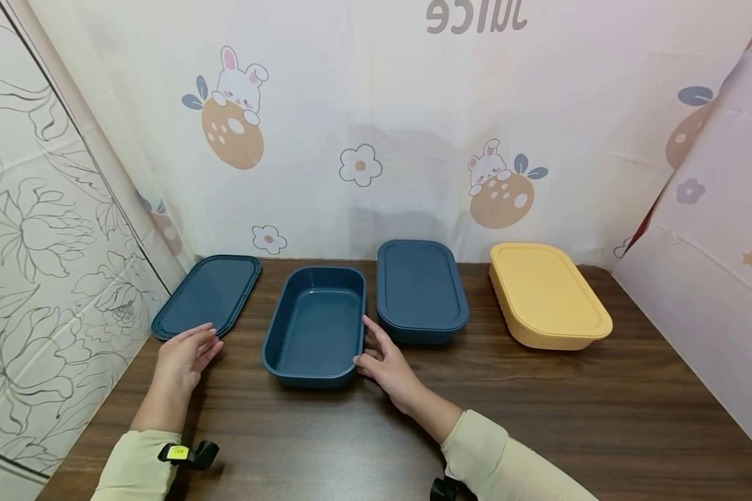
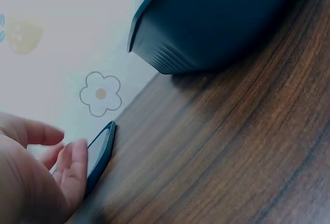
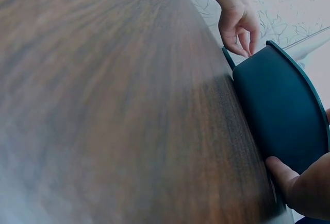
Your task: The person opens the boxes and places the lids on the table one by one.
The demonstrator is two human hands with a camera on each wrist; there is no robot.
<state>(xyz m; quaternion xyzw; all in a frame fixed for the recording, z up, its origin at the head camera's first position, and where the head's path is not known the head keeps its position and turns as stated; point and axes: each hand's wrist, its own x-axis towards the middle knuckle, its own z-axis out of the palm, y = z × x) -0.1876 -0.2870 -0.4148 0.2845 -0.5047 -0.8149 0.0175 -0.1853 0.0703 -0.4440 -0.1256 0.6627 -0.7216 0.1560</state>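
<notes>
A dark blue open container [image 1: 316, 334] stands upright on the table, showing a bare inside. My right hand [image 1: 388, 372] rests against its right wall, with the thumb [image 3: 278, 170] touching low near the front corner. To the left lies a dark blue lid [image 1: 209, 296], flat and separate from the container. My left hand [image 1: 184, 358] hovers at the lid's near edge, fingers loosely bent with a gap to the thumb. Whether its fingertips touch the lid cannot be told. In the left wrist view nothing shows between these fingers.
A second blue container with its lid on [image 1: 421, 289] stands just right of the open one. Further right is a yellow lidded container [image 1: 548, 296]. Behind them hangs a patterned curtain [image 1: 363, 90], and a flower-printed panel [image 1: 44, 229] borders the left side of the brown table [image 1: 301, 445].
</notes>
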